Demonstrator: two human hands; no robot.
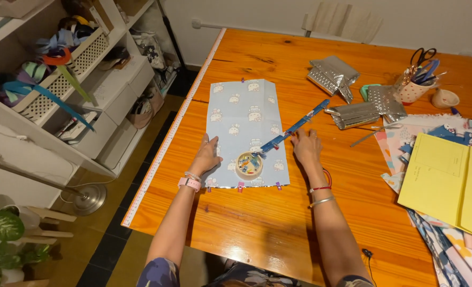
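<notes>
A: While your left hand (206, 155) lies flat and open on the pale blue printed fabric (246, 122), where does the blue strip (294, 127) lie from it?

B: To the right of that hand and beyond it. The strip's long axis runs on a slant, from the round tape roll (249, 165) near the fabric's near edge up and away toward the silver foil packets (347, 90).

A: And your right hand (306, 148)?

B: It rests just off the fabric's right edge, fingers spread and open, gripping nothing. Its fingertips sit just beside the strip's lower half; I cannot tell whether they touch it.

A: So which of your 2 hands is nearer?

B: The right one, clearly. The left one is nearer the tape roll, which lies on the fabric between your 2 hands. Everything rests on the orange worktop (257, 223).
</notes>
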